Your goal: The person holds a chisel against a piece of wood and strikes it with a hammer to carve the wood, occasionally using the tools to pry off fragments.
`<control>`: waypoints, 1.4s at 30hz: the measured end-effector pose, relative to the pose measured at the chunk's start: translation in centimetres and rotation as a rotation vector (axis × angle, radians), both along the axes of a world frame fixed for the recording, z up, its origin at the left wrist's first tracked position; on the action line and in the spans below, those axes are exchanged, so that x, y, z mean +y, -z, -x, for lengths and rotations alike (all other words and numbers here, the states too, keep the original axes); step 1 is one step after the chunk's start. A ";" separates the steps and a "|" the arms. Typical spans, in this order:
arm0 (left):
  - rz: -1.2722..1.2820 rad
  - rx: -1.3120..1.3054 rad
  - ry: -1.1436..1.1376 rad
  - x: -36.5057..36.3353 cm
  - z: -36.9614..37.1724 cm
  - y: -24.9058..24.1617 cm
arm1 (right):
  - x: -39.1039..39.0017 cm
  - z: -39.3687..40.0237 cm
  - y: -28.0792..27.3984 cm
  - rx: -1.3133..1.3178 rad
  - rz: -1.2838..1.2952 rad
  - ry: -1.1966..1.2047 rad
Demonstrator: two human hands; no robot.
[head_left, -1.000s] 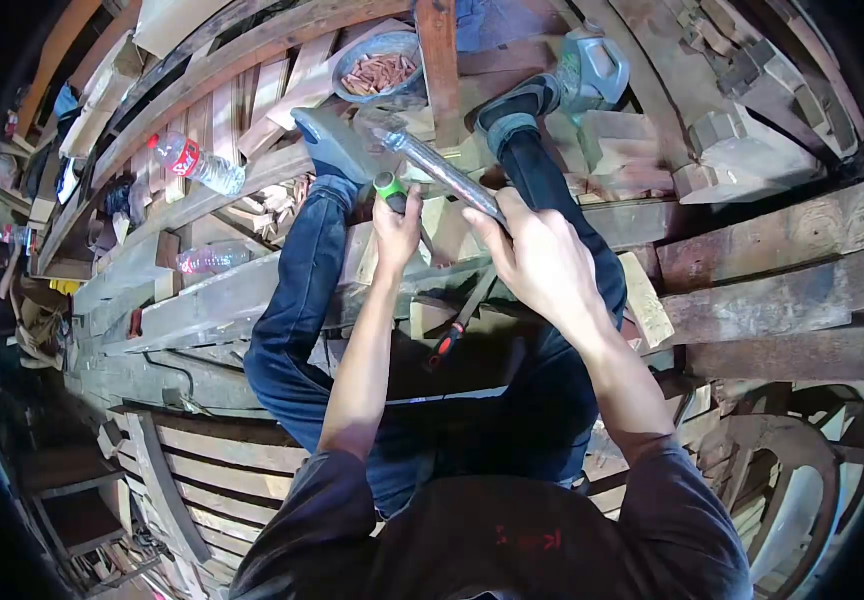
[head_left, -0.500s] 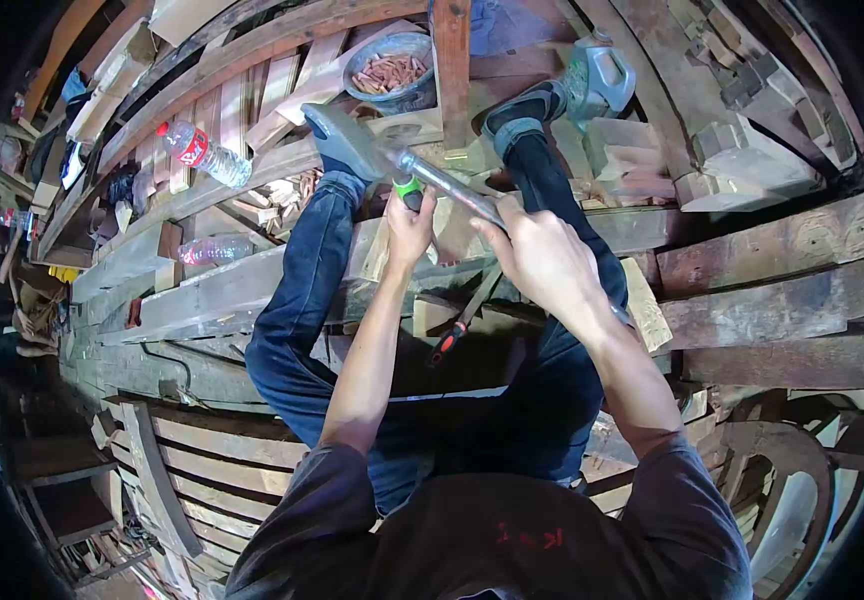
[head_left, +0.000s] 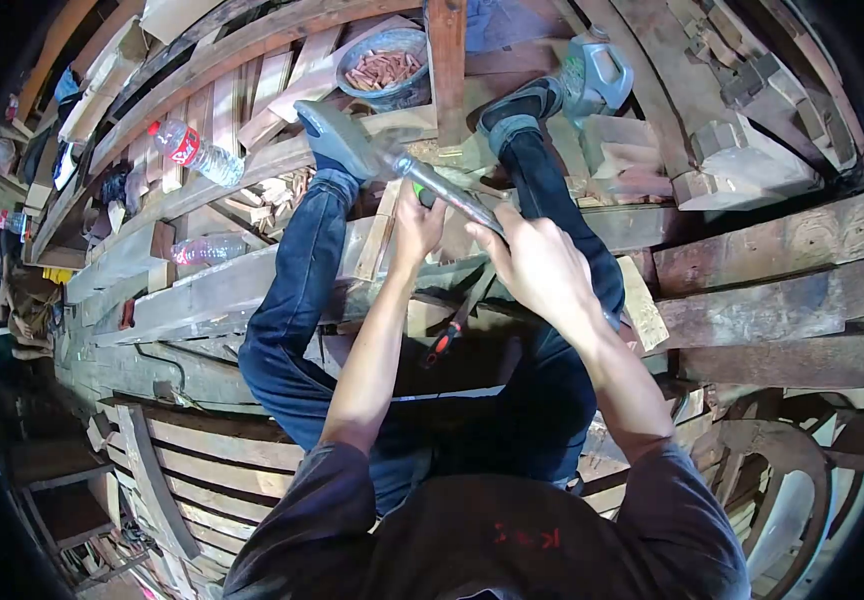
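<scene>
My right hand (head_left: 547, 265) is wrapped round the grip of a hammer (head_left: 457, 194). Its metal shaft slants up and left, and its head is smeared by motion near my left shoe. Below the shaft, my left hand (head_left: 418, 228) is closed around a chisel with a green and black handle (head_left: 425, 195). The hammer shaft overlaps the top of that handle, and the chisel's blade is mostly hidden under my hand. A wooden beam (head_left: 352, 250) runs beneath my hands. Between my legs lies a tool with a red and black handle (head_left: 442, 345) and a flat metal blade.
A bucket of small wood pieces (head_left: 384, 70) stands beyond my left foot, beside an upright post (head_left: 446, 70). Plastic bottles (head_left: 200, 153) lie at left. A translucent jug (head_left: 597, 75) stands by my right shoe; stacked timber (head_left: 767, 235) is at right.
My left hand and the chisel have shifted slightly right, and the hammer shaft now covers more of the green handle. The whole view has moved a little.
</scene>
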State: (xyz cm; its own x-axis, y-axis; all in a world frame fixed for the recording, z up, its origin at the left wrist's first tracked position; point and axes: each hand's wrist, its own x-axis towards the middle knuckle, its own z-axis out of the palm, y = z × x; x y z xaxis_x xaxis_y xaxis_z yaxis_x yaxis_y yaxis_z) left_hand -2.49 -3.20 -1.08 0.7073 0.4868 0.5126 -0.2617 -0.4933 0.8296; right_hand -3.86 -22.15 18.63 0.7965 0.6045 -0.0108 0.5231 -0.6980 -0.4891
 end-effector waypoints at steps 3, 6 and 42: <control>0.053 0.015 -0.001 -0.7 0.1 -1.8 | -0.4 -0.1 -0.7 -0.097 -0.121 0.026; 0.143 0.068 -0.003 -0.3 0.4 -1.8 | -0.6 -0.3 -1.2 -0.112 -0.184 0.070; 0.422 0.010 0.054 2.2 2.6 0.2 | -1.5 -0.5 8.1 0.124 -0.114 0.210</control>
State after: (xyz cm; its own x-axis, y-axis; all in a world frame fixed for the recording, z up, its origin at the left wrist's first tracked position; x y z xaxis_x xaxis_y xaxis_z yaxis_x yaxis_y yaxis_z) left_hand -5.06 -0.98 -1.24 0.7415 0.6148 0.2687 -0.2683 -0.0954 0.9586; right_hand -3.32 -23.65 10.53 0.9012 0.4295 -0.0576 0.3039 -0.7213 -0.6224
